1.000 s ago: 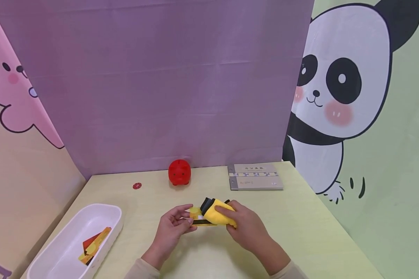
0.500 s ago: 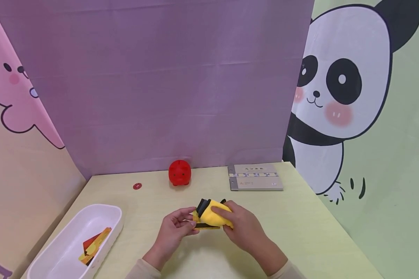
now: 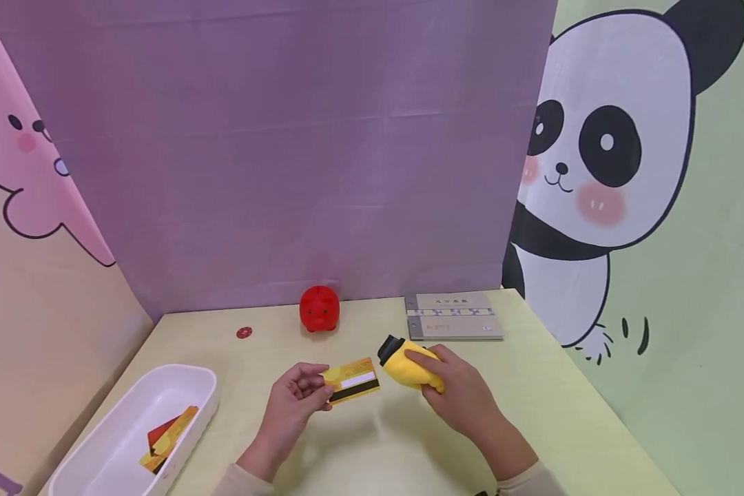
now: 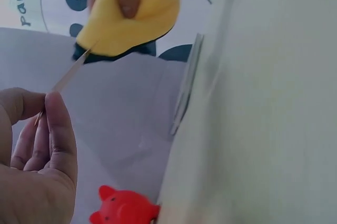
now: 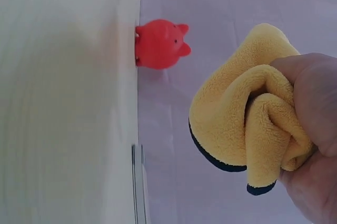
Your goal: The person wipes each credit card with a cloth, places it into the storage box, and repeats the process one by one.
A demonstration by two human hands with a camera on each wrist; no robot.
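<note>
Above the table, my left hand [image 3: 294,406] pinches a yellow bank card [image 3: 352,381] by its left end, between thumb and fingers. The card's back, with a black stripe and a white strip, faces the head camera. In the left wrist view the card [image 4: 71,75] appears edge-on. To its right, my right hand [image 3: 461,393] grips a bunched yellow cloth [image 3: 409,365] with dark edging. The right wrist view shows the cloth [image 5: 231,108] folded in plush layers within the fingers. Cloth and card are a small gap apart in the head view.
A white tray [image 3: 108,406] at the left holds several yellow and red cards [image 3: 169,437]. Toward the back of the table [image 3: 570,413] stand a red piggy bank [image 3: 319,309], a small red disc [image 3: 244,333] and a grey album [image 3: 454,317].
The cloth has come off the card. My right hand has moved right and slightly up with it, while my left hand has shifted a little left, leaving the card's back uncovered.
</note>
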